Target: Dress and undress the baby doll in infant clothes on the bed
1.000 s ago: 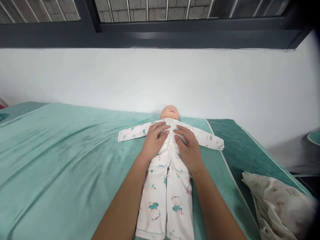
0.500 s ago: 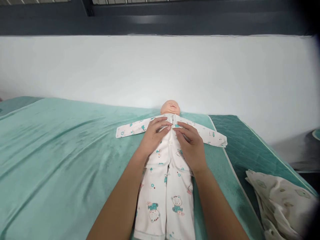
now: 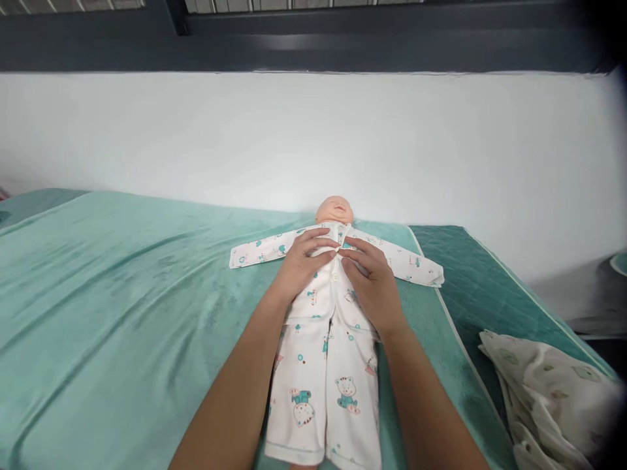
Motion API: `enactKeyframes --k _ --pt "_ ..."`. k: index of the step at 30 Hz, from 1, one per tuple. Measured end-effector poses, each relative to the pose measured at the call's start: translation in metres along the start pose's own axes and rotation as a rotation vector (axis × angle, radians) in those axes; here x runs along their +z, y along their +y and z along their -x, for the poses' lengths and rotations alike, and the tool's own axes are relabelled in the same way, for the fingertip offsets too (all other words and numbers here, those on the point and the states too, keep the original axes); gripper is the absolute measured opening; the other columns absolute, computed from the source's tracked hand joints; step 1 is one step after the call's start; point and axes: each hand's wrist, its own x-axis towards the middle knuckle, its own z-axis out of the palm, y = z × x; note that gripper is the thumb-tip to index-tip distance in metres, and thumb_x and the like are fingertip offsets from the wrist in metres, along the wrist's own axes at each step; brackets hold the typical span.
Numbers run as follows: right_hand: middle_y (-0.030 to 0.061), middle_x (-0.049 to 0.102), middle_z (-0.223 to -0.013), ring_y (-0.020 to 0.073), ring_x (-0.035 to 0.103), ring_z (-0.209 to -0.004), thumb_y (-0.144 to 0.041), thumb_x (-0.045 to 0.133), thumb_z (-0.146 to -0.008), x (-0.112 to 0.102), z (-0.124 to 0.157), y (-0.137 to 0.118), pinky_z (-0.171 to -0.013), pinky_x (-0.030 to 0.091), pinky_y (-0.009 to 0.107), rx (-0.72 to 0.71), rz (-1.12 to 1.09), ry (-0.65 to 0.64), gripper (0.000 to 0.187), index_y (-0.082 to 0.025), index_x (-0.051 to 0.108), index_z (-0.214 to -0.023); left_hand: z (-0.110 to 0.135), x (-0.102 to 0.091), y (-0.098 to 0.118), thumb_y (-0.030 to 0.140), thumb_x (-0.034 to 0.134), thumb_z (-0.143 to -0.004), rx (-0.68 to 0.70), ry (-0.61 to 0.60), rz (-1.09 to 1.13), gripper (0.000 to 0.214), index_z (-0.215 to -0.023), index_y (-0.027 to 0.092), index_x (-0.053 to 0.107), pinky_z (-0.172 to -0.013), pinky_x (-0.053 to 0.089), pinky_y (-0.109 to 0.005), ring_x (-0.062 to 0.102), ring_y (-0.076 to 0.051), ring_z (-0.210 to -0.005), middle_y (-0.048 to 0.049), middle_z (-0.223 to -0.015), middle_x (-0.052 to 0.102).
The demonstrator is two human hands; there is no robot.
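Note:
A baby doll (image 3: 334, 210) lies on its back with its head toward the wall and its arms spread. It wears a white printed shirt (image 3: 313, 301) and matching white trousers (image 3: 300, 382). At the upper chest, my left hand (image 3: 304, 266) is closed, pinching the left front edge of the shirt between thumb and fingers. My right hand (image 3: 375, 281) pinches the opposite edge, its fingertips almost meeting the left ones. Whatever sits between the fingertips is too small to make out. Just below them, a pale button (image 3: 335, 277) shows on the shirt's front.
A light green blanket (image 3: 122, 313) covers the bed under the doll. To the right, a darker green quilted cover (image 3: 438, 251) shows, with a crumpled printed cloth (image 3: 553, 391) on it. Behind the doll's head rises a white wall (image 3: 294, 137) below a dark frame (image 3: 304, 46).
My fingertips have drawn slightly closer together at the shirt's front edges. The view has shifted a little, and a bit of the doll's foot or leg now shows below the trousers.

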Motion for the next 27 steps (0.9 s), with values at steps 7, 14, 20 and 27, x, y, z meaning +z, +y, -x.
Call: enactKeyframes --k 7,14,20,27 --pt "0.0021 0.066 -0.128 0.0240 0.054 -0.126 -0.025 0.060 -0.087 0.0017 -0.0007 0.0013 -0.111 0.039 0.049 0.043 -0.032 0.036 0.017 -0.028 0.074 -0.098 -0.0003 -0.0006 -0.0004 0.028 0.055 -0.094 0.049 -0.024 -0.082 0.025 -0.105 0.036 0.076 -0.118 0.033 -0.036 0.043 -0.020 -0.139 0.0024 -0.141 0.056" --pt "0.0014 0.067 -0.128 0.0234 0.055 -0.125 -0.025 0.060 -0.088 0.0015 -0.0002 0.0023 -0.111 0.040 0.047 0.046 -0.056 0.041 0.021 -0.029 0.075 -0.102 -0.0008 0.0023 -0.0019 0.025 0.060 -0.091 0.068 0.024 -0.086 0.022 -0.108 0.031 0.072 -0.118 0.033 -0.038 0.044 -0.020 -0.138 0.0000 -0.139 0.058" --pt "0.0010 0.067 -0.128 0.0248 0.055 -0.125 -0.027 0.060 -0.089 0.0002 -0.0005 0.0010 -0.109 0.042 0.049 0.061 -0.046 0.027 0.022 -0.031 0.077 -0.103 -0.0011 0.0018 -0.0017 0.026 0.059 -0.091 0.059 0.011 -0.100 0.021 -0.107 0.030 0.072 -0.117 0.033 -0.038 0.044 -0.020 -0.138 -0.0004 -0.141 0.057" --pt "0.0008 0.064 -0.131 0.0245 0.052 -0.128 -0.026 0.057 -0.092 -0.0005 0.0007 0.0014 -0.110 0.041 0.050 0.001 0.002 0.005 0.026 -0.033 0.075 -0.110 0.0009 0.0012 0.0001 0.029 0.064 -0.089 0.057 0.005 -0.086 0.019 -0.106 0.032 0.073 -0.115 0.037 -0.037 0.042 -0.021 -0.139 -0.0002 -0.142 0.056"
